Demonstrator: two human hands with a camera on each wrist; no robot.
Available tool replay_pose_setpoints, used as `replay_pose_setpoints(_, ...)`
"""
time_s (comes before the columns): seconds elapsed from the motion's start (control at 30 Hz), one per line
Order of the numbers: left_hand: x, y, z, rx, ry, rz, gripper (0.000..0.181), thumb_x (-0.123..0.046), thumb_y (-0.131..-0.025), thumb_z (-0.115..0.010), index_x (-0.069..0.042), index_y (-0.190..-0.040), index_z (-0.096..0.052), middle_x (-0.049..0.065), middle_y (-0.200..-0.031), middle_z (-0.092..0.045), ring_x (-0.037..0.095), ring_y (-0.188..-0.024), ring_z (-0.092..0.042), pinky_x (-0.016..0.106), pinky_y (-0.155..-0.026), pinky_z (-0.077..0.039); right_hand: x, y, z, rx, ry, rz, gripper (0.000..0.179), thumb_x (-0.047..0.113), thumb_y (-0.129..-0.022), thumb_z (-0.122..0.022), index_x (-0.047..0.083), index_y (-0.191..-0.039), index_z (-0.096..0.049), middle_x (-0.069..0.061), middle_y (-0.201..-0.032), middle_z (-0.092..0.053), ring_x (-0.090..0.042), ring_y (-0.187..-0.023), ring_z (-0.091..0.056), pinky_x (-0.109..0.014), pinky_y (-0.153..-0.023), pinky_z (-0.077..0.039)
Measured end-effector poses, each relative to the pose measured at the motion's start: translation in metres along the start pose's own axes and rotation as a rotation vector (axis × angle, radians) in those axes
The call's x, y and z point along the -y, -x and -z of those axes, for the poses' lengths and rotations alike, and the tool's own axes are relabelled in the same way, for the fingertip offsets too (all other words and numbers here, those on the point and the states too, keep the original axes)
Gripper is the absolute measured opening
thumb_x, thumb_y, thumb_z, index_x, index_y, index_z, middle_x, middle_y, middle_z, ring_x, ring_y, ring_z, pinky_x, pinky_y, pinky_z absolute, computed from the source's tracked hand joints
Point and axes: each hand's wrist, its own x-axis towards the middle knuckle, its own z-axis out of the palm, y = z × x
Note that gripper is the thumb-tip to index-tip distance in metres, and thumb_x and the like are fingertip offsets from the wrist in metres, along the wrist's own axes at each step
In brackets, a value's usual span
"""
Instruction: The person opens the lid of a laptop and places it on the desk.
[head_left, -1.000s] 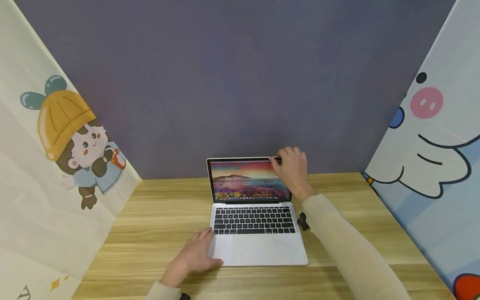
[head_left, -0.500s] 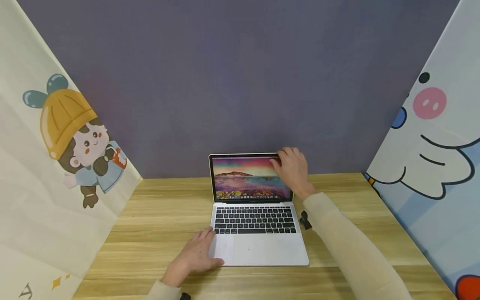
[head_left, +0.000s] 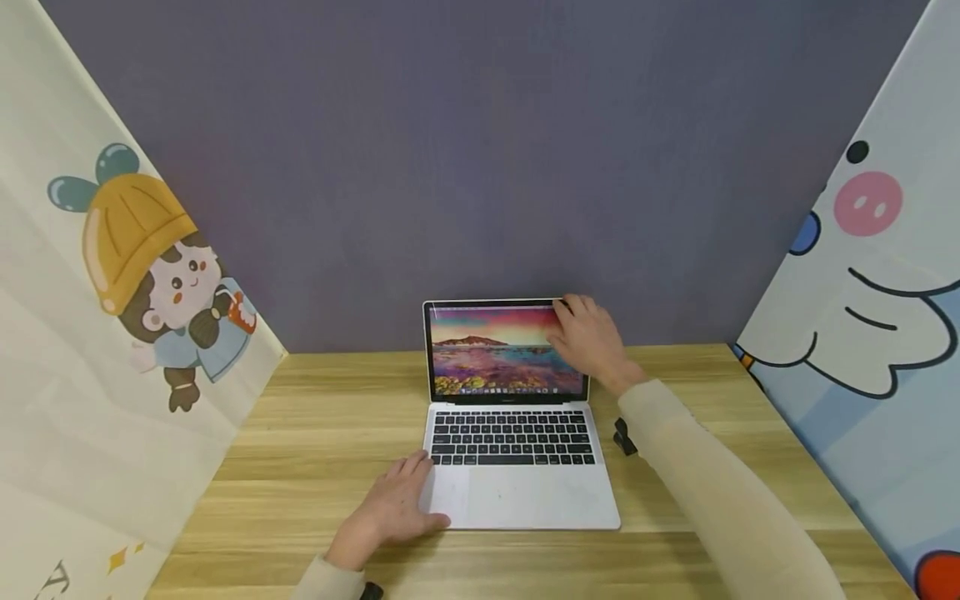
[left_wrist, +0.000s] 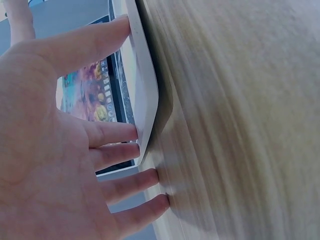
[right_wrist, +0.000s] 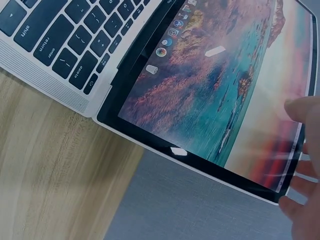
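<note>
A silver laptop [head_left: 538, 500] stands unfolded on the wooden table, its lit screen [head_left: 487, 354] showing a colourful seaside picture. My right hand [head_left: 592, 342] holds the lid at its top right corner. In the right wrist view the thumb [right_wrist: 300, 107] lies on the screen side, and the other fingers reach round the edge, partly hidden. My left hand [head_left: 393, 504] rests against the front left corner of the base. Its fingers are spread and fairly straight in the left wrist view, with the thumb [left_wrist: 100, 42] at the front edge and two fingertips down by the table.
The wooden table [head_left: 315, 442] extends around the laptop. A dark grey panel [head_left: 480, 150] rises close behind the lid. Printed cartoon sheets flank both sides, the left sheet [head_left: 75, 350] and the right sheet [head_left: 885, 325]. A black piece of wrist gear [head_left: 624, 437] shows beside the right sleeve.
The laptop lid has tilted further back, so the screen looks taller and more fully visible. My right hand has moved with its corner. My left hand stays at the base.
</note>
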Motion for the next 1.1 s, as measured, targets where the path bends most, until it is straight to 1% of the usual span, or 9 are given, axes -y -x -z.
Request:
replay_pose_setpoints(0.17,0.000,-0.001,0.001,-0.002,-0.009,-0.010,0.098,-0.057,-0.076,-0.080,0.004,-0.145,-0.047,0.025,-0.155,-0.040,0.049,-0.138,-0.040,0.067,-0.111,-0.034,0.000,0.000,-0.001,0.116,-0.031,-0.040,0.068,0.038,-0.100,-0.062,-0.001,-0.153,-0.041,-0.024,-0.161,-0.031,-0.041,-0.147,-0.029,-0.060,-0.118,-0.027)
replay_pose_setpoints(0.27,0.001,-0.001,0.000,-0.001,-0.011,-0.012,0.098,-0.057,-0.076,-0.080,0.004,-0.145,-0.047,0.025,-0.154,-0.040,0.049,-0.138,-0.040,0.067,-0.110,-0.035,0.000,0.001,-0.001,0.166,-0.039,-0.044,0.067,0.037,-0.101,-0.061,0.000,-0.153,-0.041,-0.023,-0.164,-0.025,-0.041,-0.150,-0.024,-0.060,-0.120,-0.023)
replay_pose_setpoints(0.43,0.003,0.000,-0.001,-0.007,-0.005,-0.010,0.099,-0.056,-0.076,-0.080,0.005,-0.146,-0.046,0.026,-0.155,-0.039,0.050,-0.138,-0.039,0.067,-0.110,-0.034,-0.001,-0.002,-0.002,0.218,-0.055,-0.042,0.067,0.038,-0.101,-0.061,0.001,-0.154,-0.041,-0.021,-0.167,-0.017,-0.041,-0.152,-0.016,-0.060,-0.121,-0.019)
replay_pose_setpoints(0.53,0.004,0.000,0.000,-0.012,-0.001,-0.006,0.099,-0.055,-0.076,-0.081,0.005,-0.146,-0.046,0.026,-0.155,-0.039,0.050,-0.138,-0.039,0.067,-0.110,-0.034,-0.002,-0.003,-0.003,0.236,-0.074,-0.048,0.067,0.039,-0.102,-0.059,0.003,-0.155,-0.039,-0.018,-0.169,-0.013,-0.040,-0.154,-0.012,-0.060,-0.122,-0.018)
replay_pose_setpoints(0.63,0.004,0.000,0.001,-0.012,-0.003,0.000,0.099,-0.056,-0.076,-0.081,0.005,-0.146,-0.046,0.025,-0.155,-0.039,0.049,-0.138,-0.039,0.066,-0.110,-0.035,-0.001,-0.002,-0.002,0.229,-0.100,-0.045,0.066,0.039,-0.103,-0.057,0.004,-0.156,-0.039,-0.018,-0.168,-0.014,-0.039,-0.154,-0.012,-0.059,-0.121,-0.018)
replay_pose_setpoints(0.8,0.004,-0.001,0.001,-0.014,0.011,0.002,0.099,-0.054,-0.075,-0.082,0.006,-0.146,-0.047,0.026,-0.155,-0.040,0.050,-0.138,-0.039,0.067,-0.110,-0.034,-0.001,0.007,0.005,0.159,-0.138,-0.056,0.062,0.038,-0.104,-0.054,0.002,-0.153,-0.042,-0.022,-0.164,-0.026,-0.040,-0.152,-0.019,-0.059,-0.121,-0.022)
replay_pose_setpoints(0.93,0.005,0.000,0.000,-0.019,0.030,0.001,0.096,-0.051,-0.078,-0.081,0.007,-0.146,-0.047,0.027,-0.155,-0.039,0.051,-0.139,-0.038,0.066,-0.112,-0.032,-0.005,0.019,0.006,0.104,-0.172,-0.061,0.061,0.037,-0.104,-0.053,-0.002,-0.150,-0.045,-0.027,-0.158,-0.035,-0.044,-0.148,-0.027,-0.060,-0.119,-0.025)
replay_pose_setpoints(1.1,0.004,0.001,0.000,-0.036,0.076,0.011,0.088,-0.044,-0.084,-0.079,0.010,-0.145,-0.046,0.029,-0.154,-0.039,0.050,-0.139,-0.039,0.064,-0.113,-0.032,-0.008,0.041,0.005,0.106,-0.183,-0.096,0.061,0.038,-0.105,-0.052,-0.004,-0.149,-0.045,-0.030,-0.154,-0.038,-0.048,-0.144,-0.032,-0.063,-0.116,-0.028)
